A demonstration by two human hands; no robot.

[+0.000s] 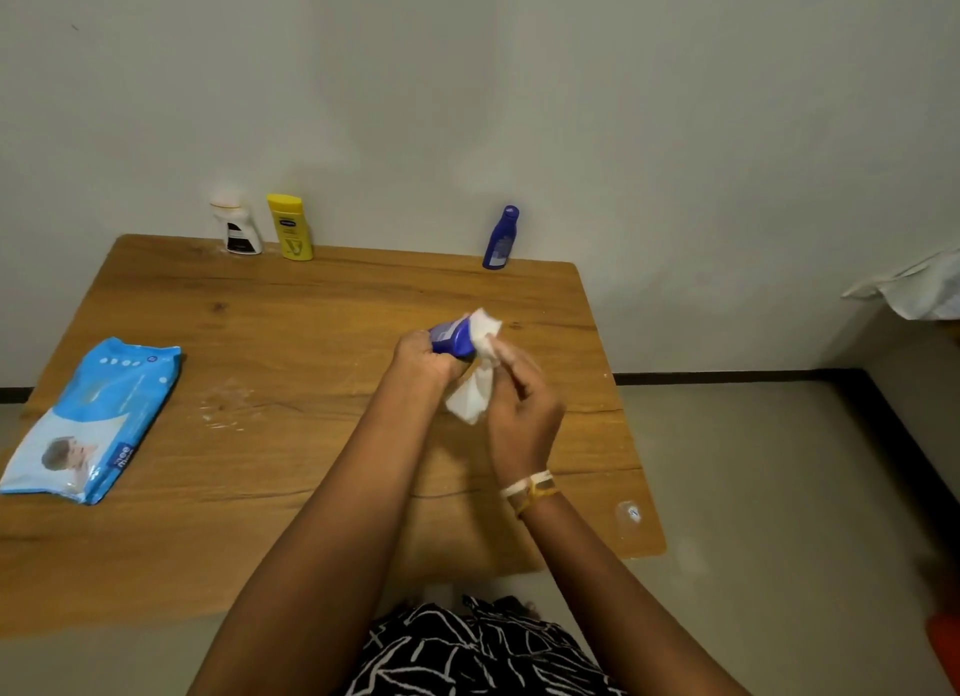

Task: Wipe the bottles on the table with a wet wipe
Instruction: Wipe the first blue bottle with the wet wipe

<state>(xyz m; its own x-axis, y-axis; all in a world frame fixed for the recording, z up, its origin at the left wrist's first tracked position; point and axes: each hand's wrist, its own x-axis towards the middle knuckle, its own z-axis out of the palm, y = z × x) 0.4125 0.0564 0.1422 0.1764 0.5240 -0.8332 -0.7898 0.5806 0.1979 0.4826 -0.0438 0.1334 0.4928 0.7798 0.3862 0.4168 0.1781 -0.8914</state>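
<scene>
Back edge of the wooden table (322, 300) is lined by three upright obstacles against the wall: a white bottle (238, 227) just beside a yellow bottle (291, 227) at the left, and a dark blue bottle (501, 238) well apart to the right, with bare tabletop between the two groups. The blue wipes pack (93, 420) lies flat near the left edge. Between it and my hands the tabletop is open.
</scene>
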